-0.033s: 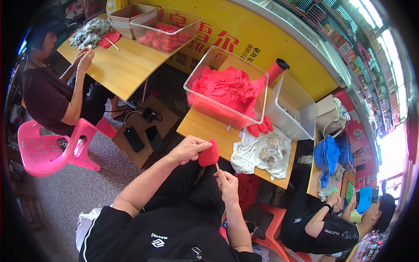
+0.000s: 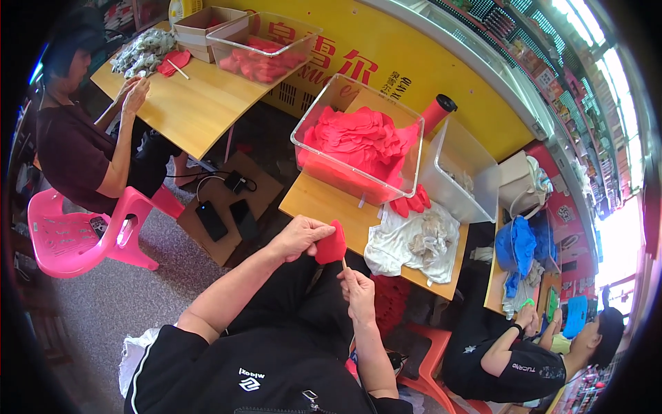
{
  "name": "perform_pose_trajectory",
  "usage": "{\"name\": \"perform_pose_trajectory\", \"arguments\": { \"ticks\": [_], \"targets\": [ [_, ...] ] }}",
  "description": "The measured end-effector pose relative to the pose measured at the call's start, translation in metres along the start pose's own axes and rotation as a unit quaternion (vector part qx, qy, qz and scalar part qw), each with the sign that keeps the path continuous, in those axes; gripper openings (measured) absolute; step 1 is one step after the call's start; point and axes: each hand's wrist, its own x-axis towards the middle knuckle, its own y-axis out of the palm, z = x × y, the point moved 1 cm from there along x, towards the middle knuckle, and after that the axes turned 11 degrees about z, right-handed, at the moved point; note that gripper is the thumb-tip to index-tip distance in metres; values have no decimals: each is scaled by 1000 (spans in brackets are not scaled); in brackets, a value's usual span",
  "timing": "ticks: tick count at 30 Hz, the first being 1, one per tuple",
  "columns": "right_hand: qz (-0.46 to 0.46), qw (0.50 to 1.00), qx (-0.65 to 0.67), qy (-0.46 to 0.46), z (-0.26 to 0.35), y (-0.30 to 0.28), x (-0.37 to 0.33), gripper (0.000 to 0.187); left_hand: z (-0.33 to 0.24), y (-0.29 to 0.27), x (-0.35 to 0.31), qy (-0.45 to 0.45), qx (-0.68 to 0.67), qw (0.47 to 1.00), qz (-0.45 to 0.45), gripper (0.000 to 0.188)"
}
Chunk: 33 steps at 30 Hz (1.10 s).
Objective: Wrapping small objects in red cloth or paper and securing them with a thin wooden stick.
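Observation:
Above my lap, my left hand pinches the upper left edge of a small, flat, rounded red piece. It looks soft, but I cannot make out its exact kind. Lower and to the right, my right hand is closed around a thin light-coloured stick. The stick's upper end meets the lower edge of the red piece; whether it goes inside is hidden. Just beyond my hands, a clear plastic bin heaped with similar red pieces stands on a wooden table.
A white cloth with a crumpled clear bag lies at the table's right. Beside the bin is a second clear bin. Phones rest on cardboard at left. Co-workers sit at left, on a pink chair, and at right.

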Motion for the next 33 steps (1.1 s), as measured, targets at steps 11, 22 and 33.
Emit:
{"name": "perform_pose_trajectory", "arguments": {
  "ticks": [11, 22, 33],
  "targets": [
    [37, 991, 130, -13, -23, 9, 4, 30, 6, 5, 9, 110, -194, 975, -23, 26],
    [-27, 988, 119, -95, 2, -1, 5, 36, 31, -14, 0, 70, -208, 970, -109, 26],
    [38, 999, -4, -17, 13, 1, 2, 33, -21, 10, 0, 108, -12, 991, 72, 36]
  ]
}}
